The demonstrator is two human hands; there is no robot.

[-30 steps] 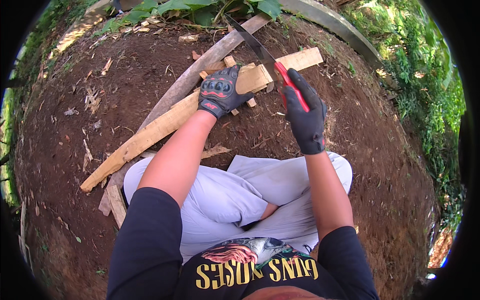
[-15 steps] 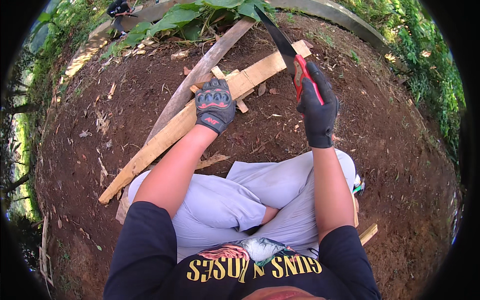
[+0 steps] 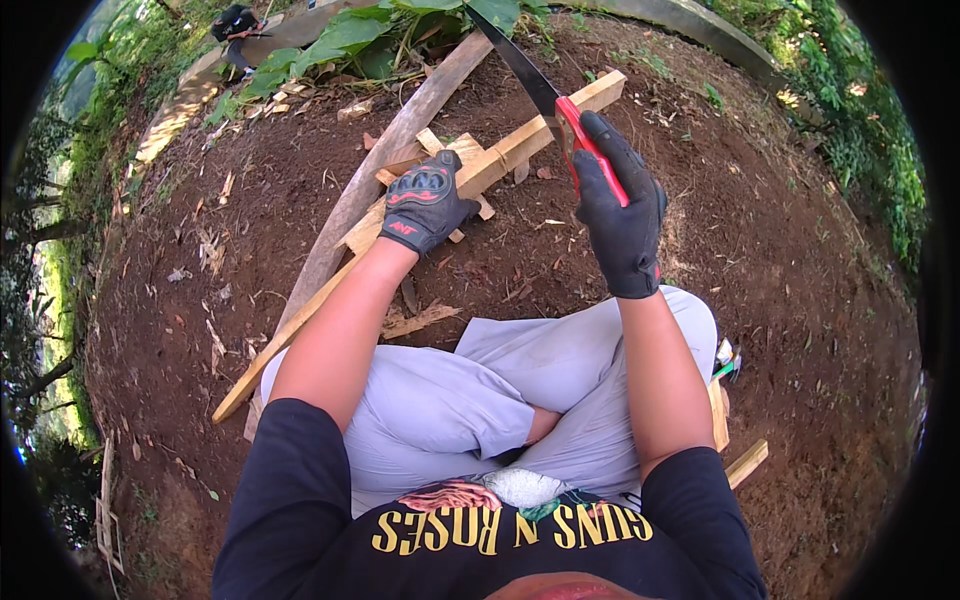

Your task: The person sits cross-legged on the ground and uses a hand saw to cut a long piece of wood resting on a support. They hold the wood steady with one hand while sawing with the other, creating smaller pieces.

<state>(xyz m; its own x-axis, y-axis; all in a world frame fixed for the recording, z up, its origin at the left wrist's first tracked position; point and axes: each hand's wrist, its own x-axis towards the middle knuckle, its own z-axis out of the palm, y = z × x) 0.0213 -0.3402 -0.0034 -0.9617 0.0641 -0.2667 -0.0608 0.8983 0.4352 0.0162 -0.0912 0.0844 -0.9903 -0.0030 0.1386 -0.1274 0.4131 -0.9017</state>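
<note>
Wooden beam point(image 3: 510, 156), long and pale, lies aslant on the ground in front of the seated person; its near end shows to the left of the left forearm point(image 3: 330, 335), and its far end reaches away to the right. Nearest comes a black T-shirt point(image 3: 460, 555) with a coloured print, and after it light grey trousers point(image 3: 430, 400), with the legs crossed. Just beside the trousers, on the right, there are wood offcuts point(image 3: 747, 463) and a white and green object, too small to recognise. The left hand point(image 3: 428, 200), in a black glove with red details, rests on the beam with its back upward; one cannot tell whether its fingers grip the wood or only press on it. The right hand point(image 3: 620, 205), gloved as well, is closed firmly around the red handle of a saw point(image 3: 522, 66). Its dark blade points away and to the left; whether it touches the beam cannot be told. Near the left hand, small wood pieces point(image 3: 465, 148) lie about the beam, and beyond them runs a greyish plank point(image 3: 420, 115) over brown soil point(image 3: 300, 170). Farther away, a large-leaved plant point(image 3: 350, 40) grows beside a concrete edge point(image 3: 690, 35). Farthest, at upper left, another person point(image 3: 237, 25) in dark clothes is visible.
</note>
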